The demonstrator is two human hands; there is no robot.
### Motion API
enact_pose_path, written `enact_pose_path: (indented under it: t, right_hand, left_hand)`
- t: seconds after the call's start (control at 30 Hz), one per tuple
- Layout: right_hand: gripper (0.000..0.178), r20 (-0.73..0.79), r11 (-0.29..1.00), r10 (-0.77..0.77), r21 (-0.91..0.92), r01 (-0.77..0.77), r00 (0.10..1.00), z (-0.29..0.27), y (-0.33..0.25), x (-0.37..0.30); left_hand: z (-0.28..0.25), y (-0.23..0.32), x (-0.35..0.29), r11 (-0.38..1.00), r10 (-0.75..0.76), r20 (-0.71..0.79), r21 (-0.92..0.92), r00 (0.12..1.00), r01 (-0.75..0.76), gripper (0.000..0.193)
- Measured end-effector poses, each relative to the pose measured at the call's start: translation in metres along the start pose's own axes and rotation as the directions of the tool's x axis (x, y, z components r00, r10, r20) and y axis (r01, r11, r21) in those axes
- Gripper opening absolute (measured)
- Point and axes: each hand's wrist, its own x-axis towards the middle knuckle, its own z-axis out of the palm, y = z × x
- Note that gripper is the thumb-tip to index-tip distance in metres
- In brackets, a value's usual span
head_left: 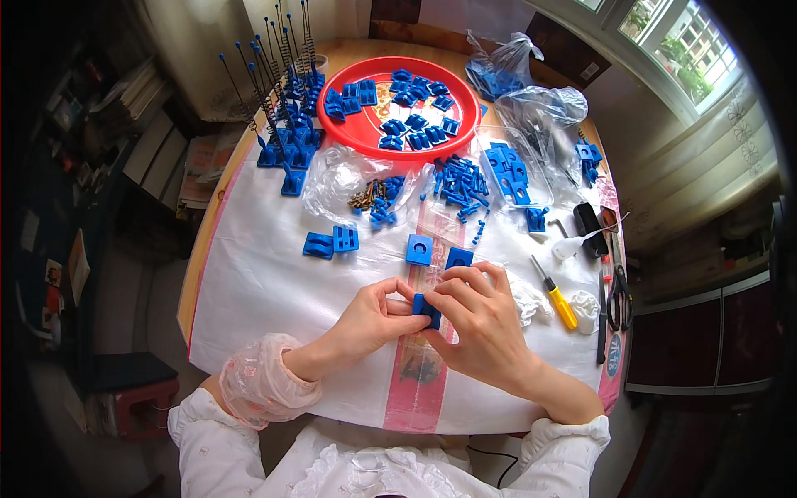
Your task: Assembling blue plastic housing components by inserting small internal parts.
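Between my two hands is a small blue plastic block (428, 310), held just above the white covered table. My left hand (370, 322) pinches its left side with thumb and fingers. From the right, my right hand (475, 319) grips the same block, its fingers curled over the top and partly hiding it. Just beyond my fingers lie a square blue plate with a round recess (419, 249) and a second blue piece (459, 258). Farther left, a blue curved part (319, 245) and a slotted blue part (345, 239) sit side by side.
A red round tray (334, 136) holds several blue parts. Blue pieces with springs (286, 149) stand far left. Brass screws (365, 197), blue pins (462, 184) and a clear container (541, 192) lie midway. At right are a yellow-handled screwdriver (561, 305), scissors (618, 303) and a white bottle (567, 248).
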Motion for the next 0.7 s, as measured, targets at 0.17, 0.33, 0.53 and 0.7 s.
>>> enact_pose_path:
  t: [0.17,0.33,0.53,0.7]
  right_hand:
    - [0.043,-0.001,1.000,-0.003,-0.009,0.003,1.000,0.0009,-0.0002,-0.0005]
    - [0.043,0.000,1.000,0.000,0.008,0.000,1.000,0.0007,-0.0004,0.0003]
    - [0.043,0.007,1.000,0.005,-0.004,-0.005,1.000,0.0004,-0.0013,-0.0003]
    - [0.044,0.028,0.999,0.018,-0.030,-0.017,0.999,-0.0004,-0.0016,-0.0004]
  left_hand:
    - [0.0014,0.0017,-0.0006,1.000,-0.006,-0.003,0.004,1.000,0.006,0.024]
    - [0.0000,0.0010,-0.0001,1.000,-0.007,-0.003,0.019,1.000,0.007,0.025]
    - [0.0002,0.0023,-0.0004,1.000,-0.021,0.001,0.023,1.000,0.021,0.025]
    - [0.0002,0.0026,0.0006,1.000,-0.019,0.006,0.002,1.000,0.019,0.025]
